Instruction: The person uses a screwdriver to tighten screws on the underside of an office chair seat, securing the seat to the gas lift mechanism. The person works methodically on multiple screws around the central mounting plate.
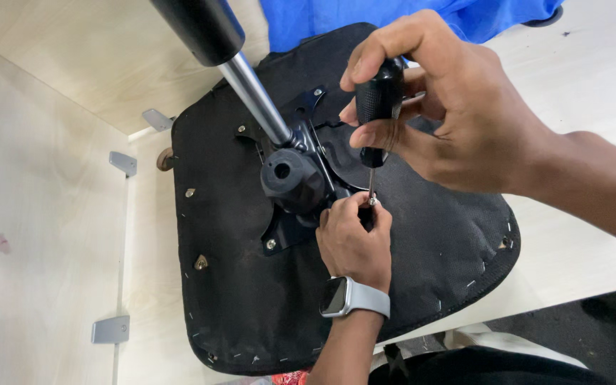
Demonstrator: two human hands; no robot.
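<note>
An upturned black chair seat (251,299) lies on a pale wooden table. A black metal mechanism plate (290,228) with a knob (290,178) and a chrome gas-lift column (254,93) is bolted to its underside. My right hand (458,121) grips the black handle of a screwdriver (378,100), held upright with its tip down on a screw (372,202). My left hand (354,242), wearing a smartwatch (344,296), pinches the screw and the screwdriver tip at the plate's edge.
Pale wooden panels (37,235) rise at the left, joined by grey metal corner brackets (110,329). Blue fabric (393,18) lies beyond the seat. Staples run along the seat's fabric rim (465,285). A dark floor shows at the lower right.
</note>
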